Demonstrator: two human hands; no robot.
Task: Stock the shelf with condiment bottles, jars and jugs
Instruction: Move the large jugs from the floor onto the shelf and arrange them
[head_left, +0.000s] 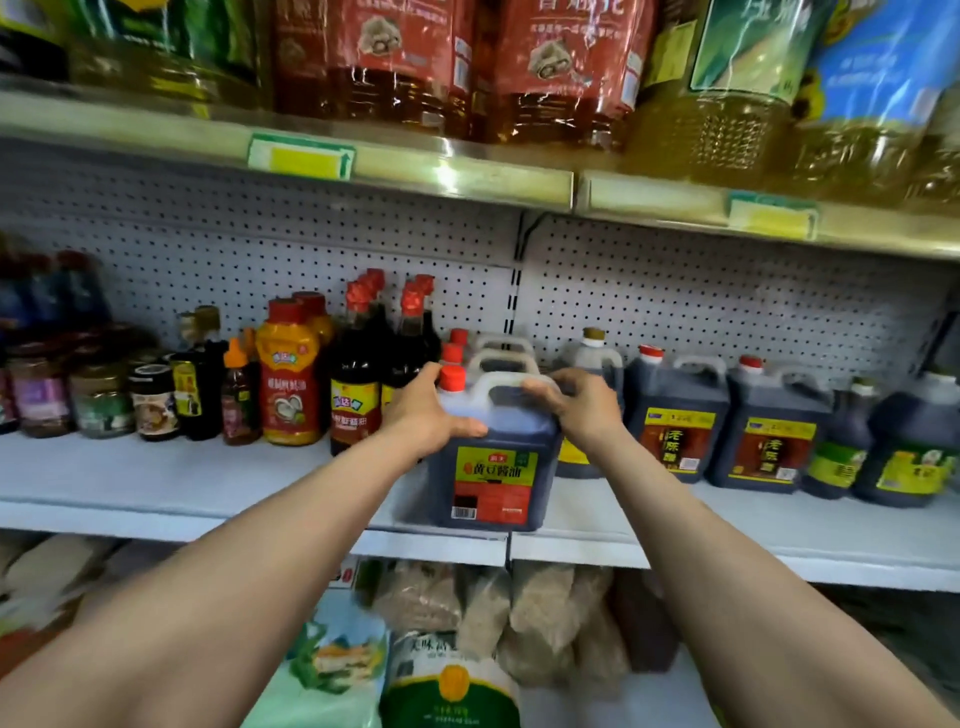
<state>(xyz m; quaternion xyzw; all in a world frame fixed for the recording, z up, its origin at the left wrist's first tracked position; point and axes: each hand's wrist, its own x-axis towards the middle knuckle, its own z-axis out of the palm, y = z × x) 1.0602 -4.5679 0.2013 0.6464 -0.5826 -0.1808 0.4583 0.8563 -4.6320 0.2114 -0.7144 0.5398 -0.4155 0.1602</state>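
A dark soy sauce jug (493, 457) with a red cap stands upright at the front edge of the white middle shelf (156, 483). The left hand (423, 410) presses its shoulder, thumb lying along the top; the right hand (579, 402) curls over its white handle. Behind it stand two like jugs. To its right, vinegar jugs (722, 431); to its left, sauce bottles (358, 379) and jars (98, 400). Above it, oil jugs (550, 67); below, bagged grains (519, 618). Behind, white pegboard (727, 291).

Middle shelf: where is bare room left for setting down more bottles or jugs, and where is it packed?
The middle shelf is bare along its front, before the jars and sauce bottles at left, and before the vinegar jugs at right. The back row is crowded end to end. Both hands, left and right, hold the soy sauce jug at the centre.
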